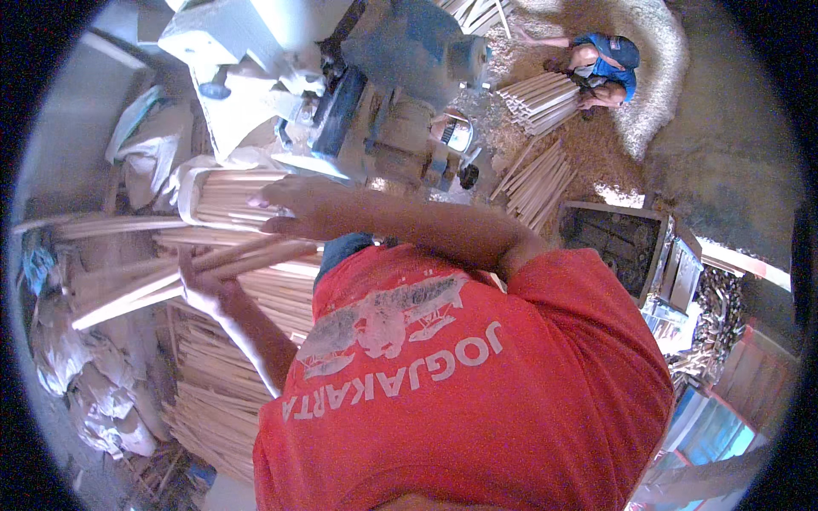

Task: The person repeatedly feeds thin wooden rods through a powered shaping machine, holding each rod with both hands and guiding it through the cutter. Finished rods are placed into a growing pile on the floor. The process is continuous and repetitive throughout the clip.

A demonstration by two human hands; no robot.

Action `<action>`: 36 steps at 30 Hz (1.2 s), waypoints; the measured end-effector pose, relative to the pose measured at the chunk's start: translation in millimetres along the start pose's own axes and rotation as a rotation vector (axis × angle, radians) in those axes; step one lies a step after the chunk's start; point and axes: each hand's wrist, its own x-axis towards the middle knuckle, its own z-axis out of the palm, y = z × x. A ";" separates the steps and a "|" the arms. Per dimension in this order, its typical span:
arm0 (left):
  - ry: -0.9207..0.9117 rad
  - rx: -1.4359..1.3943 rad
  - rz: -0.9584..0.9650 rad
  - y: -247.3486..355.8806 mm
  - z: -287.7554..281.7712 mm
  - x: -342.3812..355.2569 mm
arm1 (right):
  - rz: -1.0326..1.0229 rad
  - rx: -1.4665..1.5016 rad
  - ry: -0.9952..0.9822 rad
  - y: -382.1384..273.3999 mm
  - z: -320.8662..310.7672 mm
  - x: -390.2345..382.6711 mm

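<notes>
My left hand (204, 288) is closed around a few long pale wooden sticks (128, 300), which slant across the pile to the left. Just beyond it, my right hand (298, 206) reaches over from the right with fingers stretched and apart. Its fingertips are at the near end of a stack of wooden sticks (226, 198) lying in a light-coloured, curved holder. Whether they touch the sticks or hover just above is hard to see. Below both hands, many more sticks (217, 400) lie piled, partly hidden by my left forearm and red shirt.
A dusty woodworking machine with a blue-grey motor (405, 51) stands right beyond my right arm. At the far right, a person in blue (615, 64) crouches by a stick bundle (538, 102) on sawdust. A dark crate (615, 247) is at right; sacks (85, 366) lie left.
</notes>
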 end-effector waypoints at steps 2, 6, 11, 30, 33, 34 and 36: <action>-0.045 -0.114 0.029 0.3 15.5 -28.2 | 0.051 -0.055 -0.228 -12.0 18.1 -4.0; 0.027 -0.194 -0.158 9.7 32.5 -54.1 | 0.298 0.065 -0.581 -25.5 24.6 -19.1; 0.047 -0.300 -0.313 2.1 28.9 -73.1 | 0.301 -0.020 -0.372 -29.2 24.4 -50.3; 0.556 -0.185 -0.111 3.2 -118.2 -60.0 | 0.733 0.149 0.124 67.1 -21.5 -171.5; 0.492 -0.039 -0.121 0.1 -106.2 -53.6 | 0.723 0.215 0.210 65.7 -23.7 -186.0; 0.539 -0.233 -0.112 -1.8 -97.9 -49.7 | 0.703 0.221 0.252 66.2 -26.0 -187.7; 0.501 -0.190 -0.135 -0.1 -87.3 -47.8 | 0.701 0.255 0.277 65.8 -30.9 -188.9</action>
